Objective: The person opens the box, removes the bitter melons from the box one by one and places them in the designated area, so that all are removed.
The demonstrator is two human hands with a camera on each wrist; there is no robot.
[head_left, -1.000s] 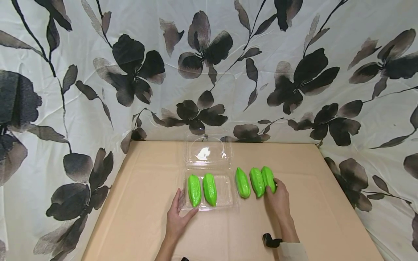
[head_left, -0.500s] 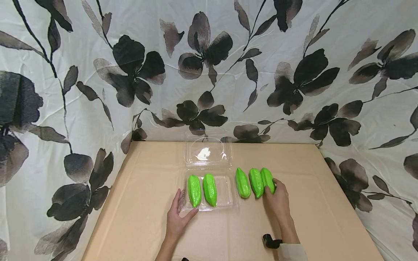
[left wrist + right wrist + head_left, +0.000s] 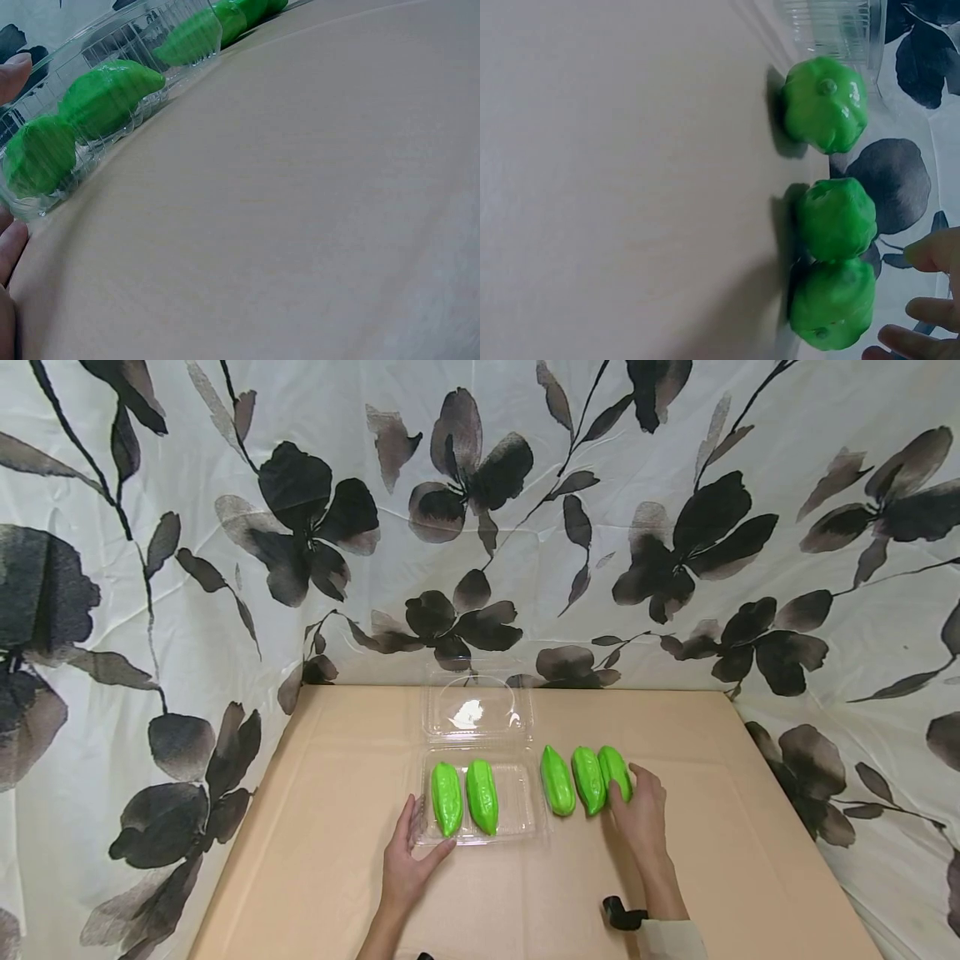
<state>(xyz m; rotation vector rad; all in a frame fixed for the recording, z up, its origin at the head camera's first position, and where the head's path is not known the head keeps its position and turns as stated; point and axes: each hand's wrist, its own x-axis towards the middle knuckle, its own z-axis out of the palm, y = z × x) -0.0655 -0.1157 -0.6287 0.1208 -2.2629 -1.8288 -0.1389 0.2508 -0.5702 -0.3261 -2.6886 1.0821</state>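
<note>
A clear plastic clamshell box [image 3: 517,793] lies with its lid [image 3: 480,706] raised at the back. Inside its base are two green ridged toy vegetables, one on the left [image 3: 447,797] and one in the middle [image 3: 482,795]. My left hand [image 3: 408,864] rests at the box's front left corner, thumb and fingers spread. Right of the box stand three more: a separate one [image 3: 557,781], then a middle one [image 3: 588,779] touching the rightmost vegetable [image 3: 614,772]. My right hand [image 3: 641,814] is beside the rightmost; in the right wrist view its fingers [image 3: 930,307] look apart from it.
Everything lies on a tan tabletop [image 3: 322,760]. Behind and at both sides hangs a white cloth [image 3: 555,568] with dark flowers. A black wrist device [image 3: 624,913] is at my right wrist, near a pale sleeve [image 3: 673,937].
The two rightmost vegetables shifted slightly left in the first half second. Since then my right hand's fingers have loosened and moved a little away. My left hand and the box have kept still.
</note>
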